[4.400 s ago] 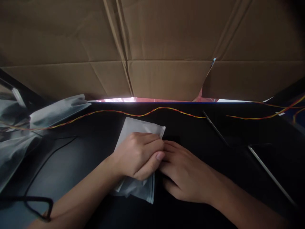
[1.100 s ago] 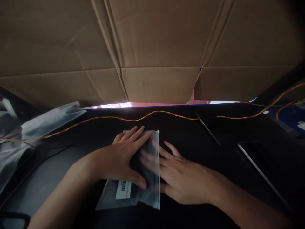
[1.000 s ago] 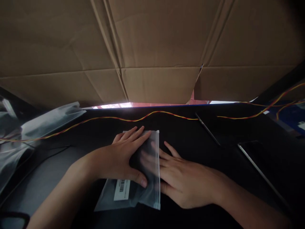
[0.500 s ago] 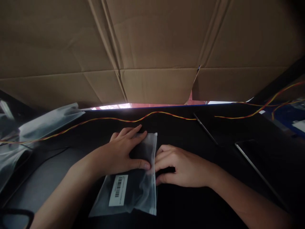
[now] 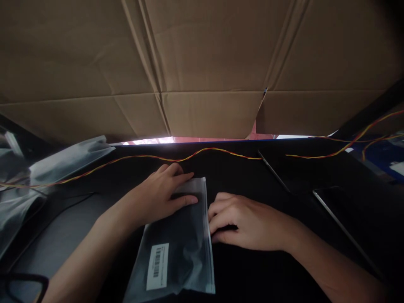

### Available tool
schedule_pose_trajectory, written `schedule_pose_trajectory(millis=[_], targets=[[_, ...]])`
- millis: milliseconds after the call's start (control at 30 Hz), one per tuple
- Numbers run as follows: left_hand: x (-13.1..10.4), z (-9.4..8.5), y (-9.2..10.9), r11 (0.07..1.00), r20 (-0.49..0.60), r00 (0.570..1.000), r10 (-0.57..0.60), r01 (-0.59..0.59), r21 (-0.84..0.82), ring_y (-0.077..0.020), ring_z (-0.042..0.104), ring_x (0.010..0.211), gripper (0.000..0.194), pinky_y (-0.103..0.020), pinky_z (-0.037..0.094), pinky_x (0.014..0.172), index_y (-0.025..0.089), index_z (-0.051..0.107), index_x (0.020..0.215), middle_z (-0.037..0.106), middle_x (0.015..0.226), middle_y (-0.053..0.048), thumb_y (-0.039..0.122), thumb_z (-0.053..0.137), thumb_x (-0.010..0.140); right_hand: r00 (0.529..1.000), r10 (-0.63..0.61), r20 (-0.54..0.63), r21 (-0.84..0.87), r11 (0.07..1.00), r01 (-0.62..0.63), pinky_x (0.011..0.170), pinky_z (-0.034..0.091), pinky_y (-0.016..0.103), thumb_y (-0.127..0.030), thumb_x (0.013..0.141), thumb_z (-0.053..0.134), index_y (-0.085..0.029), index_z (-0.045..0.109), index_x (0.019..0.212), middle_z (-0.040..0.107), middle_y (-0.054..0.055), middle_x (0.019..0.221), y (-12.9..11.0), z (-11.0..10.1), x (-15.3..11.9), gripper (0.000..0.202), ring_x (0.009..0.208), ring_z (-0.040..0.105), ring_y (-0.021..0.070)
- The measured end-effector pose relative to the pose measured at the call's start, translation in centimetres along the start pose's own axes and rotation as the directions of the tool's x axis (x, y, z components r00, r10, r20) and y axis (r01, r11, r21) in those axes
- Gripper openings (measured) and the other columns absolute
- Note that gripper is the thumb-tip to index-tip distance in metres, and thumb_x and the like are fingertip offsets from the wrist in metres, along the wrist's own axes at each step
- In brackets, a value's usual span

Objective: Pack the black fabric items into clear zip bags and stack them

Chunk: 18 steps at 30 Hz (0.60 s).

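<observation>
A clear zip bag (image 5: 186, 240) with a white barcode label (image 5: 158, 266) lies on the black table, its zip edge facing right. On the bag's upper part rests my left hand (image 5: 164, 191), thumb and fingers apart. My right hand (image 5: 232, 221) is at the zip edge, its fingers curled with the tips close to or on the edge; whether they pinch it is hidden. Something dark shows through the bag, too unclear to name.
A red and yellow twisted wire (image 5: 208, 149) runs across the back. Two dark flat devices (image 5: 277, 168) (image 5: 341, 223) lie to the right. More clear plastic bags (image 5: 72, 160) lie at the left. Cardboard (image 5: 208, 50) stands behind the table.
The bag has turned slightly and its lower part has moved toward me. My left thumb has moved up the bag. My right hand has shifted slightly to the right.
</observation>
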<state>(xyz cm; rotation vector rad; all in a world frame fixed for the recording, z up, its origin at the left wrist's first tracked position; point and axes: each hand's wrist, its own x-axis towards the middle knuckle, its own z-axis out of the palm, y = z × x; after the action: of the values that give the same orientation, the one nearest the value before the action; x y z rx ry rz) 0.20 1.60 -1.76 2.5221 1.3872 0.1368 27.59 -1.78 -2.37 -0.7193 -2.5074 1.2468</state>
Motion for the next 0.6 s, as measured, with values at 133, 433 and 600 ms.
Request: schedule_pose_trajectory(millis=[133,433,600], targets=[[0.1,-0.1,0.3,1.0,-0.018,1.0,0.011,-0.011,0.0,-0.0405,0.063,0.126,0.069,-0.059,0.05,0.106,0.021,0.069,0.147,0.07,0.131,-0.015,0.068,0.071,0.096,0.996,-0.008,0.091,0.157,0.988,-0.006,0.102,0.052,0.034,-0.009,0.099,0.072,-0.032,0.086,0.118,0.085,-0.003,0.12,-0.2,-0.5,-0.5,0.034,0.111,0.068,0.0194],[0.6,-1.2,2.4,0.956,-0.163,0.987,0.015,-0.062,-0.287,-0.0168,0.065,0.08,0.034,-0.032,0.043,0.075,0.022,0.07,0.084,0.069,0.081,0.002,0.038,0.054,0.108,0.845,0.368,-0.388,0.413,0.889,-0.198,0.052,0.049,0.023,-0.045,0.106,0.066,-0.02,0.077,0.105,0.075,0.002,0.089,2.1,-1.4,0.3,0.027,0.065,0.068,0.0115],[0.4,-0.9,3.9,0.877,-0.144,0.99,0.011,-0.078,-0.474,-0.0111,0.06,0.069,0.026,-0.025,0.044,0.063,0.023,0.071,0.094,0.068,0.081,0.005,0.036,0.055,0.109,0.856,0.358,-0.373,0.553,0.826,-0.105,0.047,0.045,0.021,-0.047,0.102,0.073,-0.021,0.069,0.092,0.066,-0.003,0.081,1.1,-0.2,0.7,0.028,0.062,0.063,0.0104]])
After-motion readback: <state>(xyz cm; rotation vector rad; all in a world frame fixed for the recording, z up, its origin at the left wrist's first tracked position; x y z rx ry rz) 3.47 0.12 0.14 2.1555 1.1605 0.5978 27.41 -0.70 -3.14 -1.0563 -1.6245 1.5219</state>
